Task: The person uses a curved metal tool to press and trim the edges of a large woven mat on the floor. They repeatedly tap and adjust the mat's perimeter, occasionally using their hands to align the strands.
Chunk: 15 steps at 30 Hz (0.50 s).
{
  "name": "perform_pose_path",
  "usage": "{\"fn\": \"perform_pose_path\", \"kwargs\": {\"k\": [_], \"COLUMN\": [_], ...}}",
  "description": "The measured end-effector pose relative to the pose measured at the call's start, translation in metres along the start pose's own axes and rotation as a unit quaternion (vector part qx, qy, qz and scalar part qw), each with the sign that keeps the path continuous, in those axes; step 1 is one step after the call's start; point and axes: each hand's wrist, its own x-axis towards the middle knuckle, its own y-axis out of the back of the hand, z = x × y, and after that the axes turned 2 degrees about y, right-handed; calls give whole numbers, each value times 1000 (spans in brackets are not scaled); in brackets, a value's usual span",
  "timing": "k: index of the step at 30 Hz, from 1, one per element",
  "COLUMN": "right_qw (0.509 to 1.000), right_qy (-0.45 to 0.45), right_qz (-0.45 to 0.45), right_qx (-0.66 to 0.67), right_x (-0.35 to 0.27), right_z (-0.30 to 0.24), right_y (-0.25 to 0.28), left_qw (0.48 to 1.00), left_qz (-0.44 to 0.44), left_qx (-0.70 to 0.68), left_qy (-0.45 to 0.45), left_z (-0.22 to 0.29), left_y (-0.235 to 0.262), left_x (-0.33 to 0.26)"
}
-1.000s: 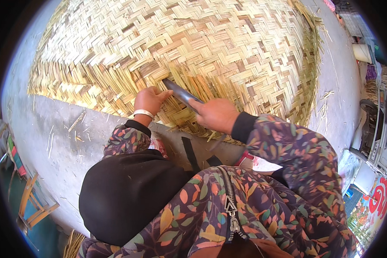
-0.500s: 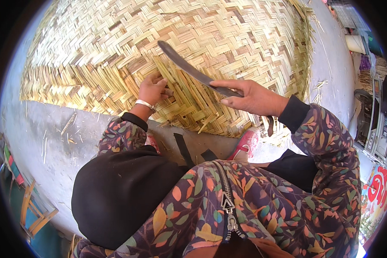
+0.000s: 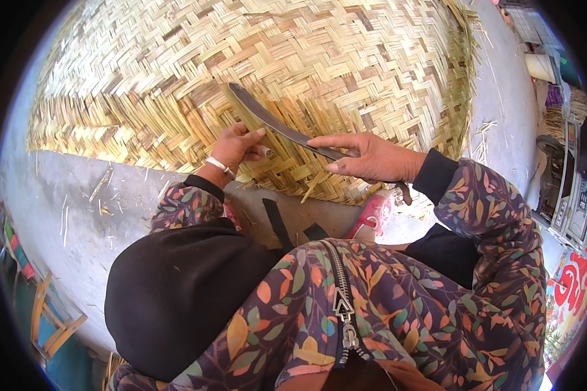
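Blade [image 3: 274, 122] held in right hand [image 3: 381, 158] points toward ten o'clock. Left hand [image 3: 235, 147] curls over matting [image 3: 306, 55]; whether gripping, I can't tell.

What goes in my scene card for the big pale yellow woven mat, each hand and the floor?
Pale yellow woven mat: ragged strip ends along its right edge
Left hand: over the mat, fingers bent, grip unclear; white bangle on wrist
Right hand: holding a long, curved, dark grey tool over the mat
Grey floor: scattered straw-coloured bits
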Motion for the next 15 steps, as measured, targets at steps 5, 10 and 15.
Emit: {"fn": "perform_pose_path", "kwargs": {"k": [5, 10, 15], "right_qw": [999, 989, 978], "right_qy": [43, -133, 10], "right_qz": [-21, -51, -8], "right_qx": [-7, 43, -208], "right_x": [1, 10, 23], "right_z": [-1, -1, 4], "right_y": [-7, -14, -12], "left_qw": [992, 982, 979], "left_qz": [122, 158, 173], "left_qx": [-9, -24, 18], "left_qy": [-32, -100, -110], "left_z": [-18, -26, -22], "left_y": [2, 0, 2], "left_x": [-4, -2, -8]}}
